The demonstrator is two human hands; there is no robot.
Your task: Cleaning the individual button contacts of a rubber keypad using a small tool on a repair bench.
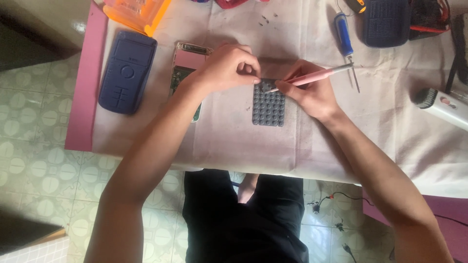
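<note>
A grey rubber keypad mat point(268, 108) with rows of round bumps lies on the white cloth in the middle of the table. My left hand point(228, 66) pinches the mat's top edge with curled fingers. My right hand point(312, 92) grips a pink-handled tool point(312, 76), whose tip touches the mat's top edge beside my left fingers. A circuit board with a pink display point(185, 65) lies partly under my left wrist.
A dark blue device shell point(127, 71) lies at the left. A blue-handled screwdriver point(344, 39) and another dark blue shell point(385, 22) sit at the top right, an orange plastic case point(136, 13) at the top left, a white brush tool point(441, 103) at the right edge.
</note>
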